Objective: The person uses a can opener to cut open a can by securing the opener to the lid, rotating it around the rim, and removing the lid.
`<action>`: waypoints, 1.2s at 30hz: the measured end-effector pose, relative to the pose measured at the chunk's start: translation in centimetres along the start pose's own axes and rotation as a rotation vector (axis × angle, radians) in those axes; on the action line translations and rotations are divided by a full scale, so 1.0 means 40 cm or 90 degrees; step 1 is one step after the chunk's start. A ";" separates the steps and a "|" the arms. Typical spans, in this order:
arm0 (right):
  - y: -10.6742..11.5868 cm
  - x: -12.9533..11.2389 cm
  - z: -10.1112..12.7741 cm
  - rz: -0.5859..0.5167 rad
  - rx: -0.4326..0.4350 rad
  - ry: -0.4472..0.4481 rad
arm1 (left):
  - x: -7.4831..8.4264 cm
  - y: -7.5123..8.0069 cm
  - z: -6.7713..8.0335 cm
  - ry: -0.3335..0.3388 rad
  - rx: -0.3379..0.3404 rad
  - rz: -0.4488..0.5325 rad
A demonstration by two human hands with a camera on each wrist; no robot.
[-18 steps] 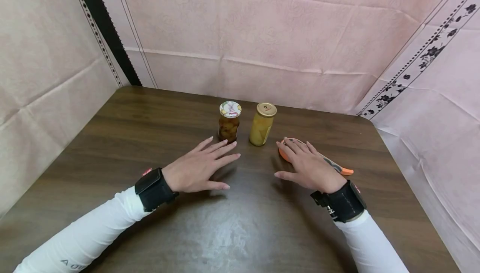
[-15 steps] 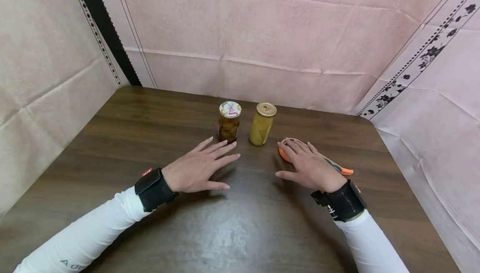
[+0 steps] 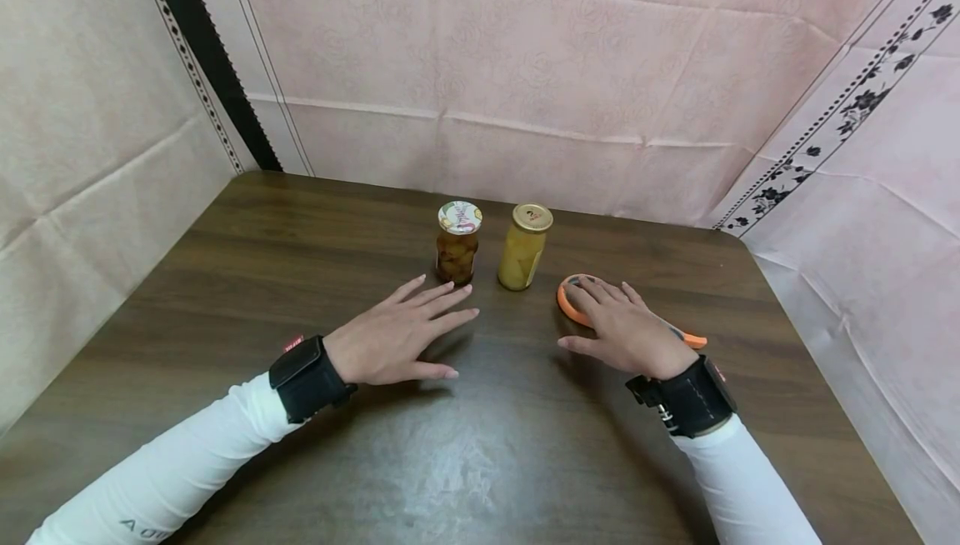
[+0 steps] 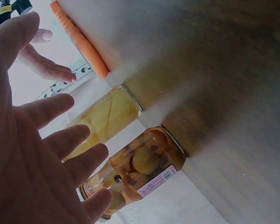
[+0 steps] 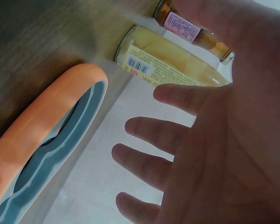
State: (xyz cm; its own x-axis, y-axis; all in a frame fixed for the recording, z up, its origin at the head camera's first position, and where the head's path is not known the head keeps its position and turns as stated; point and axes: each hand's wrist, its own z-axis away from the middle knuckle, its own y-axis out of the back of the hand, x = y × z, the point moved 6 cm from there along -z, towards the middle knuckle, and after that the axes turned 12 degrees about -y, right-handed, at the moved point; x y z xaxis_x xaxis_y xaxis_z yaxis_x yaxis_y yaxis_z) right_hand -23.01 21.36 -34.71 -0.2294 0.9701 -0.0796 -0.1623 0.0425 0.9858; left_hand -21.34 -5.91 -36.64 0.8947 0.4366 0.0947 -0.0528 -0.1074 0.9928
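Note:
My left hand [image 3: 401,332], fingers spread and palm down, hovers over the table in front of a jar of dark brown fruit [image 3: 457,257] with a patterned white lid. Right of that jar stands a taller jar of pale yellow fruit [image 3: 522,253] with a gold lid. My right hand [image 3: 626,328] is held above an orange and grey jar opener [image 3: 568,303], hiding much of it in the head view. In the right wrist view its scalloped grey inner edge [image 5: 70,135] shows, apart from the straight fingers [image 5: 149,133]. Both hands hold nothing.
The dark wooden table [image 3: 337,228] has its far edge just behind the jars. Pale pink patterned cloth [image 3: 555,70] hangs behind and at both sides. Each wrist wears a black strap [image 3: 311,378].
My right hand has shifted slightly to the right over the jar opener, uncovering more of its orange loop. The left hand and both jars have stayed in place.

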 end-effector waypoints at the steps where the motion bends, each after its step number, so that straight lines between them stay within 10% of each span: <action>1: 0.000 0.003 0.000 -0.001 0.001 -0.002 | 0.000 0.000 0.000 -0.001 0.001 0.002; 36: -0.014 0.071 -0.028 -0.023 -0.034 -0.058 | -0.008 -0.006 -0.005 0.021 -0.032 0.017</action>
State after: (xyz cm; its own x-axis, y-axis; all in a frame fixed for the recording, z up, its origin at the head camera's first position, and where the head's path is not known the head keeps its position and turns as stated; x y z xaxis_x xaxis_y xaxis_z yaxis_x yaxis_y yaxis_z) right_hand -24.64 23.83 -35.67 -0.1347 0.9859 -0.0990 -0.2209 0.0675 0.9729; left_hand -21.70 -5.86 -36.88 0.8776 0.4634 0.1224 -0.0993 -0.0741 0.9923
